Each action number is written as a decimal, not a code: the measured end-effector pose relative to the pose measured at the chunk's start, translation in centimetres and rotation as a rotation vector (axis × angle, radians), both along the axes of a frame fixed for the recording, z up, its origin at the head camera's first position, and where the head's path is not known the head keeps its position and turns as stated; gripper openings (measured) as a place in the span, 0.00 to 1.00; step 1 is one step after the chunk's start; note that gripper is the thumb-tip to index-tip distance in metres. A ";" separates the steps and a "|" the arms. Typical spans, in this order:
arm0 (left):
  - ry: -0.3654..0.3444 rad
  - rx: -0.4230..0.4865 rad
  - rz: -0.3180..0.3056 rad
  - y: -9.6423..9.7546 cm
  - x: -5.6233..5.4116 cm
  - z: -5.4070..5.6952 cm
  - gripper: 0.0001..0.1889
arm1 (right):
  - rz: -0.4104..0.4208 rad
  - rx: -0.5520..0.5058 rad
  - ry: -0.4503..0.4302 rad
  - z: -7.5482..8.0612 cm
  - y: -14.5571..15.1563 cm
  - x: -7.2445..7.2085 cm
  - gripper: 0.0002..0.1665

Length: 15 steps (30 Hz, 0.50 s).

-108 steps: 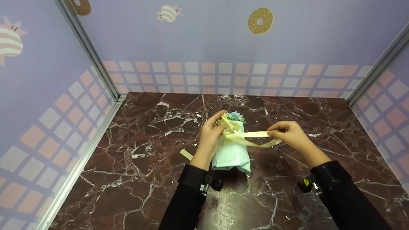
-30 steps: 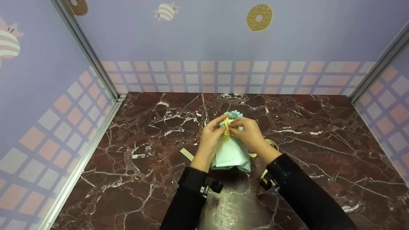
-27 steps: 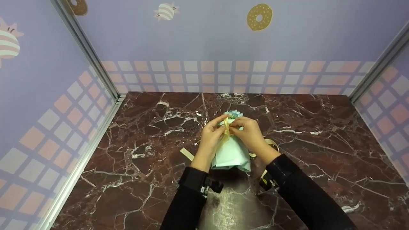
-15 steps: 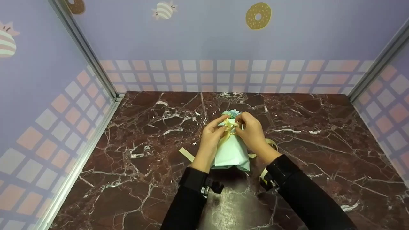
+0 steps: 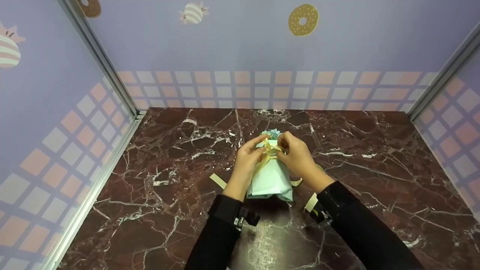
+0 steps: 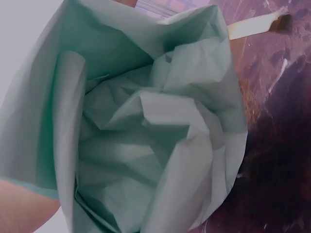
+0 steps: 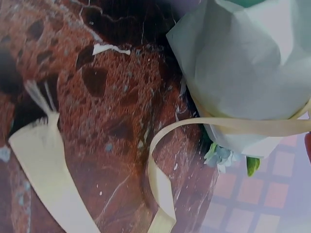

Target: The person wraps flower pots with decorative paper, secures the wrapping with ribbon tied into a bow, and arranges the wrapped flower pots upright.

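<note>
A small bouquet wrapped in mint-green paper [image 5: 270, 182] lies mid-table, its blue flowers [image 5: 272, 133] peeking out at the far end. Yellow ribbon [image 5: 267, 144] goes round the wrap and forms loops at the front. My left hand [image 5: 244, 163] pinches the ribbon on the left side between thumb and fingers. On the right side, my right hand [image 5: 298, 155] pinches a ribbon loop; its fingertips partly hide it. The left wrist view looks into the crumpled open end of the paper [image 6: 194, 116]. In the right wrist view the ribbon band [image 7: 243, 125] crosses the paper below the flowers [image 7: 221, 158].
One ribbon tail [image 5: 217, 180] sticks out left of the bouquet. Another ribbon end [image 5: 311, 202] shows beside my right wrist. Dark red marble table [image 5: 168, 210] surrounds everything, with patterned wall panels [image 5: 240, 45] behind and at both sides.
My right hand has come in from the right, where it held a ribbon tail outstretched, to the bouquet's front. Within the last second it shifted slightly right, and the ribbon loops spread between the hands.
</note>
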<state>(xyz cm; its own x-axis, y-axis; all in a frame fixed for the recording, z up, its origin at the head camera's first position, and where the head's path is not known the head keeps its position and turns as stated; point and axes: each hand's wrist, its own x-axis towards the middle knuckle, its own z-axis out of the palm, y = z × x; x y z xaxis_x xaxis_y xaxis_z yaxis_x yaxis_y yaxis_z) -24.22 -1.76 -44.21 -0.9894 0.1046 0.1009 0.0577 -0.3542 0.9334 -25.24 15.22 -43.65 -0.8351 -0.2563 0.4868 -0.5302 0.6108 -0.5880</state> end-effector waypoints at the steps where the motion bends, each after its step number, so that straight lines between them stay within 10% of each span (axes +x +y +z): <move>1: -0.002 -0.011 -0.005 -0.1 -0.1 0.0 0.20 | 0.011 -0.004 -0.002 0.0 0.1 0.0 0.17; 15: 0.106 -0.266 0.002 -1.8 -0.5 0.4 0.20 | 0.088 -0.038 0.061 0.1 1.4 0.3 0.08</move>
